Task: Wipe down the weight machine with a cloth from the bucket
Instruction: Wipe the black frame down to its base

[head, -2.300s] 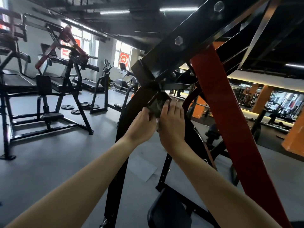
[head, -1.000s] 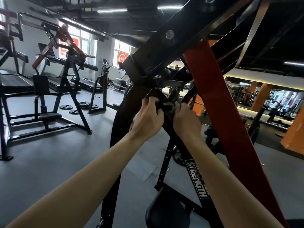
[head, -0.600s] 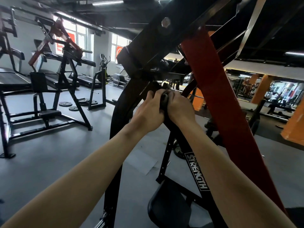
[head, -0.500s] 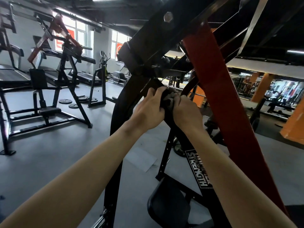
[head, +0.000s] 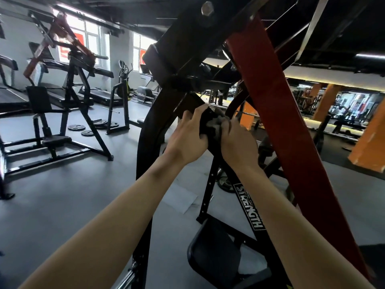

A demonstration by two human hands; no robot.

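Grips the black slanted bar [head: 249, 205] of the weight machine [head: 183, 38] with the left hand [head: 187, 140], fingers curled round it, to steady; bunches the grey cloth [head: 215, 126] against the same bar in the clamped right hand [head: 237, 147], likely to wipe all round.

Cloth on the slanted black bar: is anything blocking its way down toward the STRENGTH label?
Nothing visible does. The left hand and right hand both grip the cloth against the slanted black bar, whose face runs bare down to the STRENGTH label. A perforated post meets its left edge below the hands.
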